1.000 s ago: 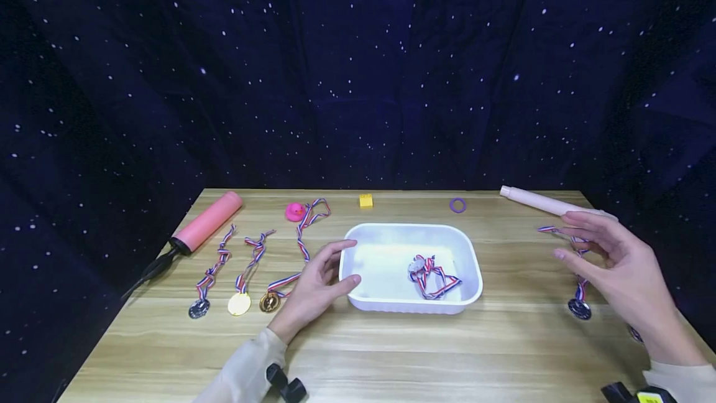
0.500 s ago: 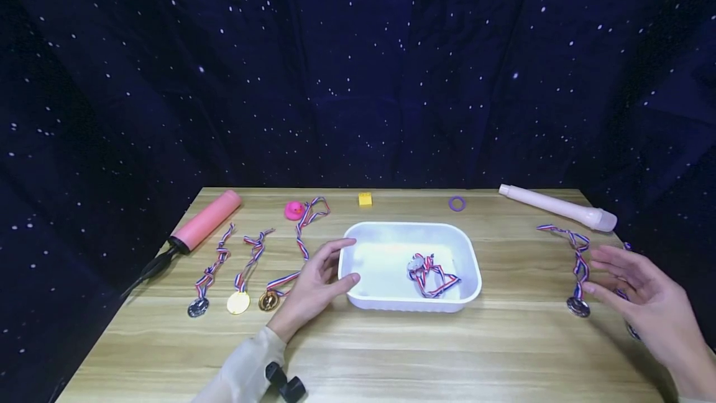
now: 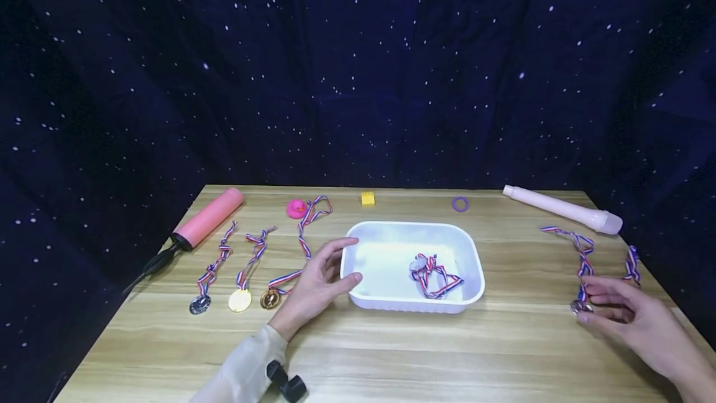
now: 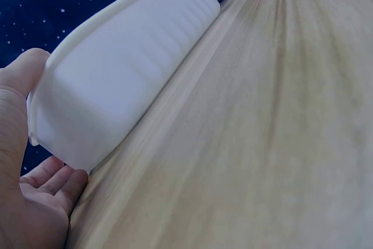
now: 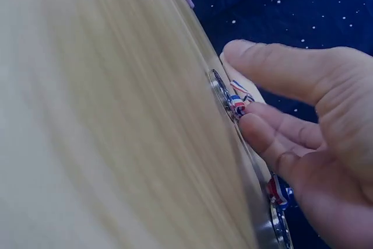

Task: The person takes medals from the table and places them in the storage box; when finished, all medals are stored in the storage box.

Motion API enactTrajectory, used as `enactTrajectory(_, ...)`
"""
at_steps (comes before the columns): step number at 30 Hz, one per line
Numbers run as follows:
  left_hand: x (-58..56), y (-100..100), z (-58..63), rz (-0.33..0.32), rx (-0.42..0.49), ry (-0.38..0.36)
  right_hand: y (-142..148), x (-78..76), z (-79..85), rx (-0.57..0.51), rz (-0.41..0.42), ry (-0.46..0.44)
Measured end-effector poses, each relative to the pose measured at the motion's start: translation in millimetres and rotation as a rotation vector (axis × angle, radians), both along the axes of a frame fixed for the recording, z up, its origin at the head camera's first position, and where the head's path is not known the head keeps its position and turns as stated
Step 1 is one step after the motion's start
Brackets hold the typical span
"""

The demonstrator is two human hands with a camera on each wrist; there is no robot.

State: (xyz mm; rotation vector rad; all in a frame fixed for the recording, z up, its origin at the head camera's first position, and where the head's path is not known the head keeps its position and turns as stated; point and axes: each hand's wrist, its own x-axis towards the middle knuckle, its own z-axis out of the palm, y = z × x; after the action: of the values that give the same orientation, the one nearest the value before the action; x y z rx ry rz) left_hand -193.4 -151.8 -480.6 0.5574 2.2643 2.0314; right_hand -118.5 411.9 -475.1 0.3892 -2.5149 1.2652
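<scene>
My left hand (image 3: pixel 314 294) grips the left end of a white plastic tub (image 3: pixel 414 306), thumb and index finger at its rim. Inside the tub lies a silver-coloured medal (image 3: pixel 418 264) with a bunched red, white and blue ribbon (image 3: pixel 439 288). On the right, my right hand (image 3: pixel 643 322) reaches low over a dark silver medal (image 3: pixel 579 307). Its fingertips are right at the ribbon, where it joins the medal; in the right wrist view the thumb (image 5: pixel 274 65) stands apart from the disc. Another medal (image 5: pixel 281 225) lies behind those fingers.
Three ribboned medals lie at left: silver (image 3: pixel 199 304), gold (image 3: pixel 240 300) and bronze (image 3: pixel 271 298). Farther back are a pink pump (image 3: pixel 209 217), a pink rubber duck (image 3: pixel 296 208), a yellow toy brick (image 3: pixel 367 198), a purple ring (image 3: pixel 460 204) and a pale pink toy microphone (image 3: pixel 562 208).
My right hand has moved down from above the right-hand medals to the nearer silver one, its fingers arriving at that medal. The left hand and the tub stay in place.
</scene>
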Motion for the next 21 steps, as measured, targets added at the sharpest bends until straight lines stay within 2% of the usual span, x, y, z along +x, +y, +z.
enactTrajectory(4, 0.4, 0.8, 0.6, 0.002, -0.002, -0.004, -0.7, 2.3, 0.3, 0.098, -0.051, -0.040)
enactTrajectory(11, 0.4, 1.1, 0.8, 0.001, -0.004, -0.006, -5.3, 3.9, 0.2, 0.252, -0.142, -0.036)
enactTrajectory(15, 0.5, 0.6, 0.8, 0.002, -0.005, 0.000, -8.7, 3.9, 0.0, 0.251, -0.141, -0.048)
enactTrajectory(21, 0.5, -0.3, 0.4, -0.002, -0.002, 0.004, -13.1, 3.8, -0.4, 0.185, -0.125, -0.092)
